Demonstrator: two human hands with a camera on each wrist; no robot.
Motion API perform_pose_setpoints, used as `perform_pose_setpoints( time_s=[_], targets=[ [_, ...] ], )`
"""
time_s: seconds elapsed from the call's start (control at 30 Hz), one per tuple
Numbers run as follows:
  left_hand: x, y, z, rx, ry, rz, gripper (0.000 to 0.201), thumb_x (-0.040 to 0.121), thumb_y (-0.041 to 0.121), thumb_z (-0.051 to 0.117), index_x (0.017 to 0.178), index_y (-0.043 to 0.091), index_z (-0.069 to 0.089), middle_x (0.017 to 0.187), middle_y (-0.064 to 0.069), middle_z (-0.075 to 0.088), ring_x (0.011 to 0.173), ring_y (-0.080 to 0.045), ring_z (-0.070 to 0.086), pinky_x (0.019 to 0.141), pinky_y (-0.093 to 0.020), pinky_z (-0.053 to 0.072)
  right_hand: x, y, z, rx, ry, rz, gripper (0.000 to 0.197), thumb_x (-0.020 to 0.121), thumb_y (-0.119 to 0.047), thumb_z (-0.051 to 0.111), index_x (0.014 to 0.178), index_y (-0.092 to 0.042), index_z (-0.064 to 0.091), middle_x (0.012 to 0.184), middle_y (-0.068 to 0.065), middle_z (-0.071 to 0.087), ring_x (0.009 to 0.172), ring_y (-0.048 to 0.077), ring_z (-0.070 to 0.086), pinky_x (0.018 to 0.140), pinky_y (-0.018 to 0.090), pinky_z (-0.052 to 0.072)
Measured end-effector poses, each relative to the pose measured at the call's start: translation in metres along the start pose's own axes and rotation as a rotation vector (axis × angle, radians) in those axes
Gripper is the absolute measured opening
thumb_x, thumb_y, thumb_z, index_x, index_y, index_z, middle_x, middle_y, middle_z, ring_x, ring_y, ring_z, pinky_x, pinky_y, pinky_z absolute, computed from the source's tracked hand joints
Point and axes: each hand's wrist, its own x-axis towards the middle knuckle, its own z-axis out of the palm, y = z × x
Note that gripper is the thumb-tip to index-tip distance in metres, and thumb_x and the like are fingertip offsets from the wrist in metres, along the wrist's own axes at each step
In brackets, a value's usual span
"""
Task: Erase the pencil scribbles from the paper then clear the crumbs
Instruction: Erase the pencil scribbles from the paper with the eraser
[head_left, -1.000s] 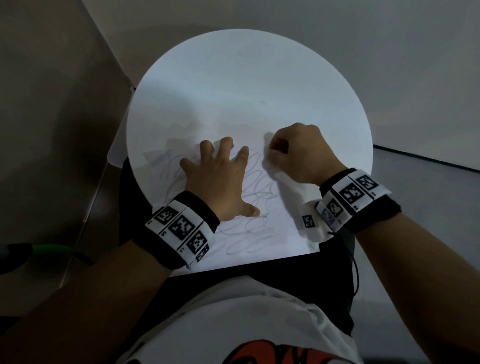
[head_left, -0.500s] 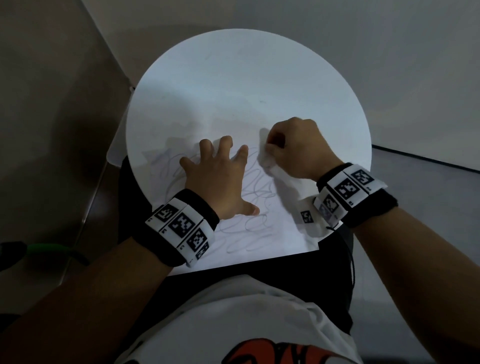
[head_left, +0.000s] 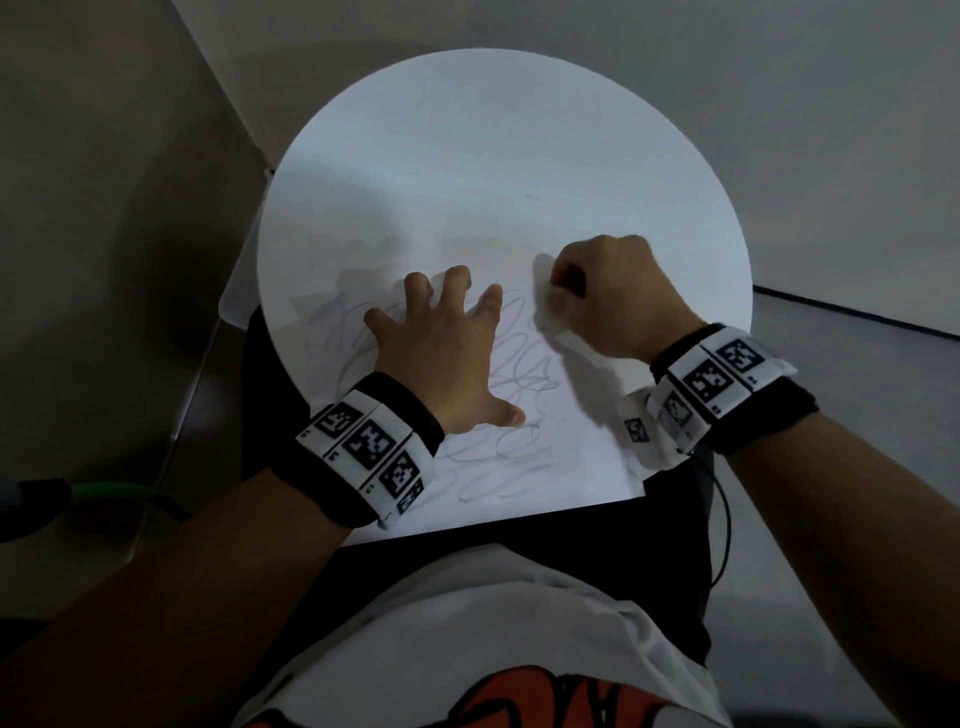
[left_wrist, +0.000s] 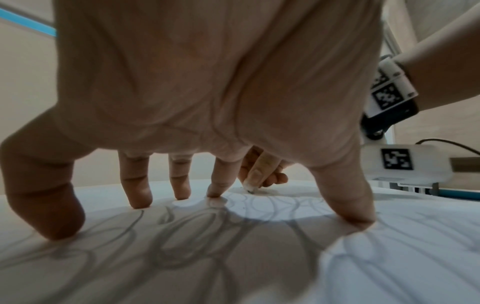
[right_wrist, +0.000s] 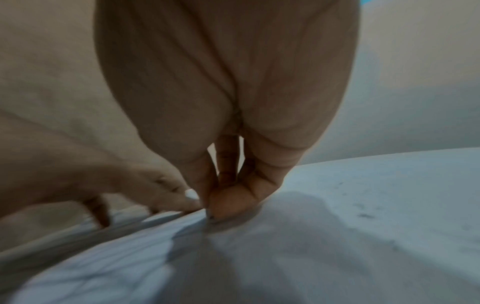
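Observation:
A white paper (head_left: 582, 467) covered in grey pencil scribbles (head_left: 519, 374) lies on the near part of a round white table (head_left: 493, 130). My left hand (head_left: 436, 338) is spread flat on the paper, its fingertips (left_wrist: 140, 201) pressing down among the loops. Just right of it, my right hand (head_left: 558, 293) is curled with thumb and fingers pinching a small eraser against the paper. Only the eraser's dark tip (left_wrist: 249, 190) shows below the thumb; the rest is hidden in the fingers (right_wrist: 228, 203). The right wrist view is blurred.
The paper's near edge hangs over the table rim above my lap (head_left: 519, 561). A few dark specks (right_wrist: 365, 215) lie on the white surface right of my right hand. Walls stand close behind the table, and a green cable (head_left: 119, 493) lies on the floor at left.
My right hand has shifted a little left and then back right over the paper, still pinching the eraser. The left hand has stayed in place.

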Motion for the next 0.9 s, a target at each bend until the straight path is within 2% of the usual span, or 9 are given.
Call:
perform_pose_setpoints(
  time_s=[0.07,0.2,0.33,0.4,0.5,0.57,0.7,0.83,0.9],
  targets=[
    [0.0,0.0,0.0,-0.003,-0.002,-0.003,0.123,0.058,0.085,0.071,0.155,0.031,0.018,0.15,-0.001,0.017,0.134,-0.036,0.022,0.095,-0.062,0.039,-0.006,-0.011,0.005,0.004,-0.074,-0.109,0.013,0.086,-0.013,0.059,0.078,-0.011,0.069,0.074,0.002,0.071,0.067,0.023,0.063,0.067,0.032,0.05],
    [0.001,0.0,0.0,-0.003,-0.003,-0.004,0.125,0.058,0.086,0.071,0.156,0.031,0.017,0.15,-0.001,0.017,0.134,-0.036,0.022,0.095,-0.062,0.04,-0.001,0.003,0.002,0.014,0.048,-0.011,0.014,0.086,-0.014,0.059,0.078,-0.009,0.069,0.074,0.005,0.069,0.067,0.026,0.061,0.066,0.031,0.046],
    [0.0,0.001,0.0,0.006,0.001,-0.003,0.124,0.057,0.086,0.07,0.155,0.032,0.017,0.149,-0.002,0.017,0.132,-0.037,0.023,0.094,-0.061,0.04,-0.009,-0.012,0.008,0.044,-0.103,-0.123,0.013,0.085,-0.012,0.059,0.074,-0.015,0.066,0.067,-0.004,0.067,0.057,0.009,0.056,0.06,0.02,0.04],
    [0.001,0.0,0.0,0.009,0.002,-0.003,0.124,0.057,0.086,0.07,0.155,0.032,0.017,0.15,-0.002,0.017,0.133,-0.037,0.023,0.094,-0.061,0.04,-0.004,-0.006,0.007,0.033,-0.057,-0.086,0.012,0.085,-0.012,0.06,0.076,-0.013,0.067,0.07,-0.001,0.068,0.061,0.014,0.058,0.061,0.023,0.038],
    [0.001,0.0,0.0,0.013,-0.006,-0.007,0.125,0.057,0.087,0.07,0.156,0.032,0.016,0.151,-0.002,0.016,0.134,-0.038,0.022,0.096,-0.064,0.039,-0.001,-0.002,0.004,0.015,-0.029,-0.06,0.012,0.085,-0.014,0.059,0.078,-0.011,0.068,0.073,0.004,0.07,0.068,0.026,0.061,0.065,0.031,0.045],
    [0.001,0.0,0.0,0.006,-0.004,-0.004,0.125,0.057,0.086,0.07,0.155,0.032,0.017,0.151,-0.002,0.016,0.134,-0.038,0.022,0.096,-0.064,0.039,-0.005,-0.009,0.008,0.017,-0.081,-0.145,0.012,0.082,-0.015,0.058,0.077,-0.01,0.067,0.071,0.006,0.07,0.064,0.026,0.06,0.065,0.033,0.047],
    [0.001,0.0,0.001,0.006,0.0,-0.005,0.125,0.056,0.086,0.07,0.155,0.032,0.017,0.149,-0.002,0.017,0.132,-0.037,0.023,0.095,-0.062,0.039,-0.002,0.003,0.002,0.01,0.005,-0.04,0.011,0.084,-0.012,0.06,0.08,-0.008,0.069,0.075,0.006,0.07,0.069,0.028,0.062,0.066,0.03,0.042],
    [0.001,0.0,0.001,0.008,-0.007,-0.007,0.125,0.057,0.087,0.069,0.156,0.032,0.015,0.15,-0.002,0.015,0.134,-0.037,0.022,0.096,-0.064,0.039,-0.014,-0.012,0.009,0.014,-0.105,-0.142,0.01,0.084,-0.012,0.06,0.078,-0.009,0.068,0.072,0.006,0.069,0.064,0.025,0.058,0.064,0.032,0.047],
    [0.002,0.001,0.0,0.013,-0.012,-0.006,0.125,0.058,0.087,0.069,0.156,0.033,0.014,0.151,-0.002,0.014,0.135,-0.037,0.021,0.097,-0.064,0.039,-0.013,-0.007,0.006,0.002,-0.069,-0.091,0.01,0.084,-0.012,0.06,0.079,-0.009,0.068,0.073,0.007,0.07,0.066,0.026,0.06,0.066,0.033,0.047]
  ],
)
